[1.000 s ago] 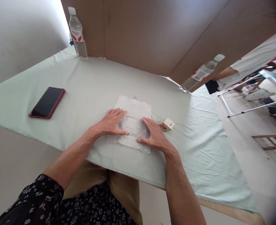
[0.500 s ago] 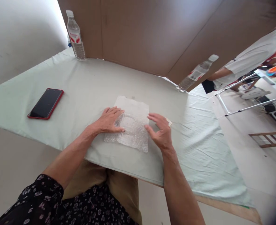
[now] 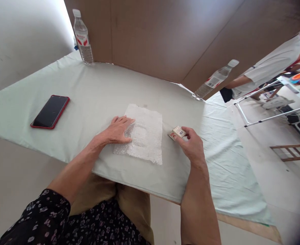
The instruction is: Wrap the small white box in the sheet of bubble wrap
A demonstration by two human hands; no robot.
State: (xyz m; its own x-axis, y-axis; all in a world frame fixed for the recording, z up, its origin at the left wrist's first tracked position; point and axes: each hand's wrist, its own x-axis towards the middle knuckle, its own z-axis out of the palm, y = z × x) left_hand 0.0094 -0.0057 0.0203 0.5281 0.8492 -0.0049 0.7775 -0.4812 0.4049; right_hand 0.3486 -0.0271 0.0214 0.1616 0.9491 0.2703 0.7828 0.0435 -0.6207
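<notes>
A sheet of bubble wrap (image 3: pixel 147 136) lies flat on the cloth-covered table in front of me. My left hand (image 3: pixel 118 131) rests on its left edge, fingers spread and palm down. To the right of the sheet, my right hand (image 3: pixel 192 143) has its thumb and fingers closed on the edges of a small box (image 3: pixel 177 132). The box is pale with red print and a barcode, and it is tilted. Whether it still touches the table I cannot tell.
A phone in a red case (image 3: pixel 50 112) lies at the left. One water bottle (image 3: pixel 83 39) stands at the back left, another water bottle (image 3: pixel 215 80) at the right, both against a brown cardboard panel (image 3: pixel 145 37). Beyond it, a person (image 3: pixel 264 66) is partly visible.
My right hand has left the bubble wrap's right edge, moved right and taken hold of the small box it was partly covering. My left hand has barely moved.
</notes>
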